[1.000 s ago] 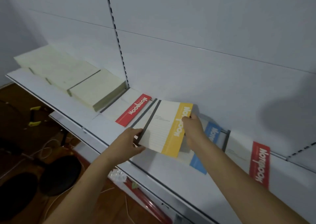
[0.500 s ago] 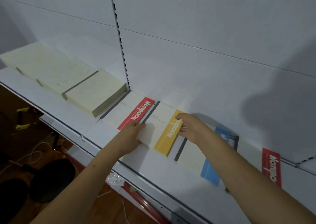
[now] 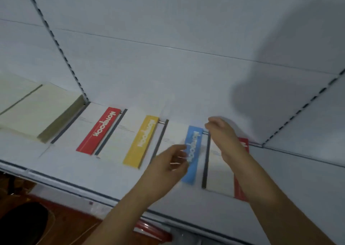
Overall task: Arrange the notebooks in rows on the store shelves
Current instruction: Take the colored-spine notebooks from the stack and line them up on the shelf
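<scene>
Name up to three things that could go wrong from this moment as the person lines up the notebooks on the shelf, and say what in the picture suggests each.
1. The left hand hovers over the blue-striped notebook; a careless nudge could skew it toward the yellow-striped notebook.
2. The right forearm lies over the far-right red-striped notebook, whose near edge sits closest to the shelf front; a drag could pull it off.
3. The right hand blocks sight of that notebook, so misalignment may go unnoticed.

Both forearms reach forward. The left hand [image 3: 168,162] has loosely curled fingers, blurred; the right hand [image 3: 223,134] arches palm-down, fingers bent.
</scene>
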Demonstrator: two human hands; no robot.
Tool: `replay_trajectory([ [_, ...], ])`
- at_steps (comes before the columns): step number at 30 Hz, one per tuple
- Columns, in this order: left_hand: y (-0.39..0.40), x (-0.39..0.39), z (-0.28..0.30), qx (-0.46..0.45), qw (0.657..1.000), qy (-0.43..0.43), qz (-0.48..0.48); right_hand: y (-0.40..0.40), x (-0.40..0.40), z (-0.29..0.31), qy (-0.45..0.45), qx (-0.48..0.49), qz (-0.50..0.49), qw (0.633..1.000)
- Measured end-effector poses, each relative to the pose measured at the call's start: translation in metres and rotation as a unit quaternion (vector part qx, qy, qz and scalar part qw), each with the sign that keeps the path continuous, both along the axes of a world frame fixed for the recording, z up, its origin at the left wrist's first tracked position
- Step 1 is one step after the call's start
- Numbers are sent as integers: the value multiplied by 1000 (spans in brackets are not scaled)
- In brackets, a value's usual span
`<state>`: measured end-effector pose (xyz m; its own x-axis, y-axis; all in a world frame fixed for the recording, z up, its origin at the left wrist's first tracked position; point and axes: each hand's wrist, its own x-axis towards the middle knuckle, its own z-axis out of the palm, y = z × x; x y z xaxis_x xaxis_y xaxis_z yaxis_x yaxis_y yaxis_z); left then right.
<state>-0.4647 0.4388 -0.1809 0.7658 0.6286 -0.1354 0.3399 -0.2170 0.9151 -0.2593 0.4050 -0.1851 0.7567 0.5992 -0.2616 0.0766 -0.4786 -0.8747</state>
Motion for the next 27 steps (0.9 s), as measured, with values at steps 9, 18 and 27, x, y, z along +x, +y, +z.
replay_trajectory([
  [9,-82,102,-56,58,977,201,-29,-96,69,-53,-108,-194,-53,973],
  [18,-66,100,-28,-179,976,58,106,-110,62,-29,-42,-140,-50,988],
  [27,16,-7,-1,-240,953,8,183,-17,2,-7,138,75,-25,987],
])
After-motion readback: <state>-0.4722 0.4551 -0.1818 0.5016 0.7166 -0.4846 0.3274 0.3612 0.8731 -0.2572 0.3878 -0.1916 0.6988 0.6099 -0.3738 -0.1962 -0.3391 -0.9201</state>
